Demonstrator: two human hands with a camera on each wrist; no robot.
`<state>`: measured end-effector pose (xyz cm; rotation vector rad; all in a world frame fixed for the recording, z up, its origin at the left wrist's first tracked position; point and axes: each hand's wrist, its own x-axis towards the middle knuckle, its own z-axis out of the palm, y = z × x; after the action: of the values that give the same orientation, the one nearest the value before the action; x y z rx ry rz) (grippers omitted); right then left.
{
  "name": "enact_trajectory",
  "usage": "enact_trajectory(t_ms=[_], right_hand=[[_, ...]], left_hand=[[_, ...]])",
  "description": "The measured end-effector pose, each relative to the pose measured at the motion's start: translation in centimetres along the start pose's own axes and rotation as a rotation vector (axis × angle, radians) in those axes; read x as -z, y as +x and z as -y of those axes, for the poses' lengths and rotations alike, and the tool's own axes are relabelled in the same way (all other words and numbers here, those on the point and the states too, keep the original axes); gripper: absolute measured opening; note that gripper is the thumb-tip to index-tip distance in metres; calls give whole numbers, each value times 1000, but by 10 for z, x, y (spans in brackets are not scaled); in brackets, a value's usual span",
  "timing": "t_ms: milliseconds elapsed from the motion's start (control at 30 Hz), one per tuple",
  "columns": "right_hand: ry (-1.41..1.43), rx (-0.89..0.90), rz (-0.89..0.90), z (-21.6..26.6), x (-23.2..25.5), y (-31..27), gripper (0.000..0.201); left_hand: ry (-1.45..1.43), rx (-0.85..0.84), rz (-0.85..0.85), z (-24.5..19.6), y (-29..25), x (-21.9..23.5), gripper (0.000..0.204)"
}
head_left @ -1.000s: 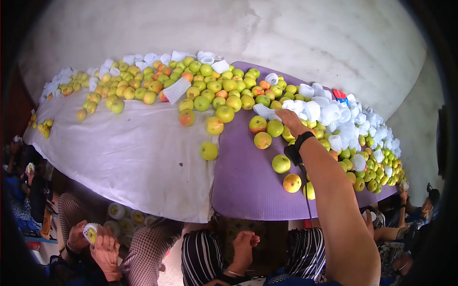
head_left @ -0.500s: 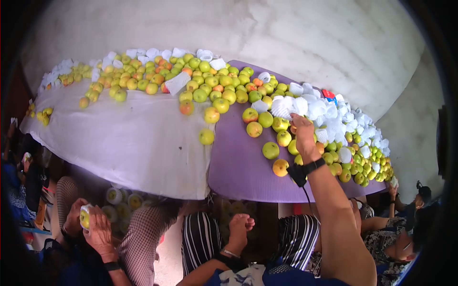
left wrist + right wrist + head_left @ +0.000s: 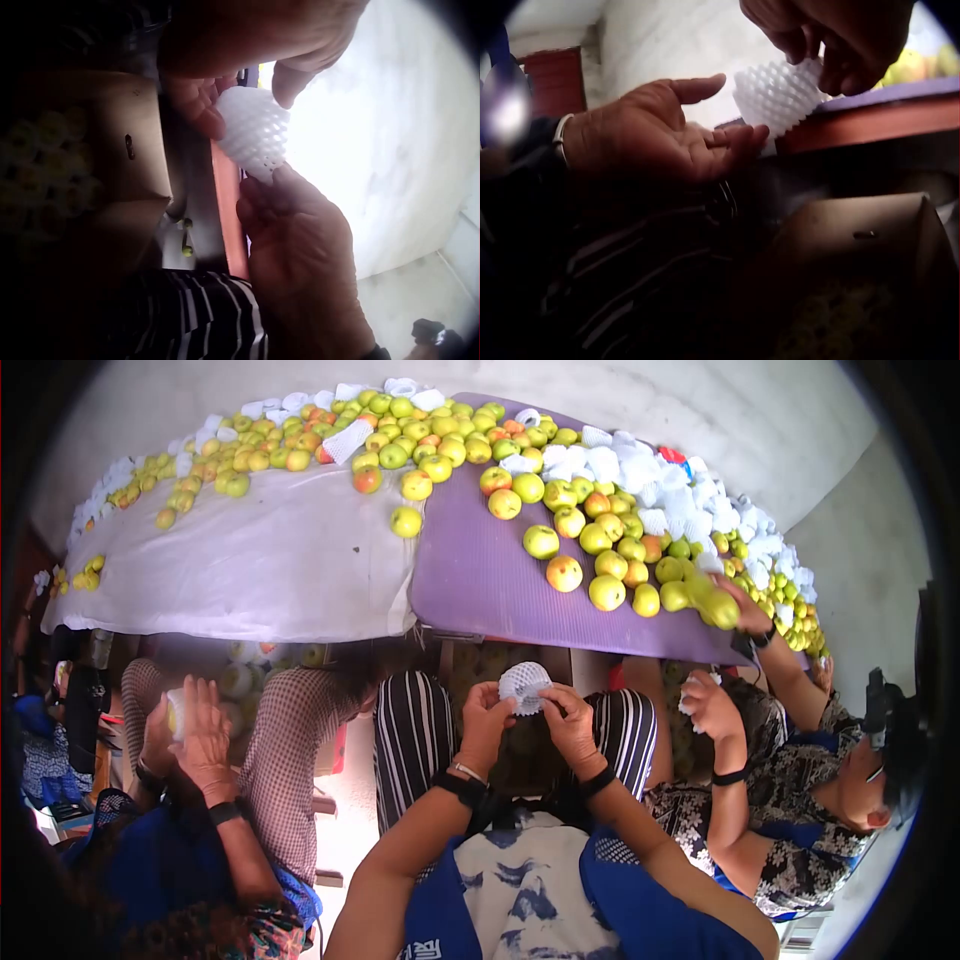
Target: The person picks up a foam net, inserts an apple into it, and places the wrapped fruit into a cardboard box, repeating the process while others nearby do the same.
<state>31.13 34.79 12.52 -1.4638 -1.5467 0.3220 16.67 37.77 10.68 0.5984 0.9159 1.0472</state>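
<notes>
A white foam fruit net is between my hands, above my lap. My right hand pinches one edge of it between thumb and fingers, as the right wrist view also shows. My left hand is at the opposite end. In the right wrist view the left thumb stands out straight, and the left fingertips lie right at the lower edge of the foam net. No fruit shows through the mesh. Beyond my knees, yellow-green apples lie on the purple mat.
More foam nets are heaped along the table's far right side. A pale cloth covers the left part. Below the table edge stands a cardboard box of netted fruit. People sit close on both sides; one neighbour's hand reaches over the apples.
My right hand has come back from the pile to my lap with a foam net. My left hand has moved up to meet it. The head view has tipped down.
</notes>
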Motion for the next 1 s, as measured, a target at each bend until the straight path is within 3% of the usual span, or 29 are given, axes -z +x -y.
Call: enact_trajectory(t_ms=[33, 100, 167, 267, 333, 567, 700, 767, 800, 867, 1000], right_hand=[[6, -9, -6, -8, -2, -8, 12], [373, -350, 2, -25, -7, -19, 6], [499, -459, -27, -19, -5, -17, 2], [722, -639, -62, -26, -4, -15, 5], [851, -745, -62, -26, -5, -14, 10], [776, -703, 34, -23, -11, -11, 7], [728, -505, 115, -25, -15, -11, 18], [741, -690, 301, -24, -5, -10, 24], [744, -689, 301, -25, -4, -9, 24], [1040, -879, 235, -28, -1, -8, 24], [1292, -870, 106, -50, -9, -13, 24]], left_hand=[[75, 41, 18, 9, 2, 3, 30], [103, 67, 1, 14, 1, 2, 26], [127, 89, -16, 18, 2, 3, 22], [-33, 192, 14, 24, 5, 11, 21], [-392, 194, 64, 26, 8, 11, 21], [-621, 174, 247, 21, 7, 8, 19], [-351, 92, 283, 25, 8, 12, 19], [-268, 78, 314, 25, 8, 13, 21], [-187, 53, 304, 25, 8, 13, 20], [-104, 28, 294, 26, 9, 15, 20], [-92, 51, 310, 29, 10, 16, 16]])
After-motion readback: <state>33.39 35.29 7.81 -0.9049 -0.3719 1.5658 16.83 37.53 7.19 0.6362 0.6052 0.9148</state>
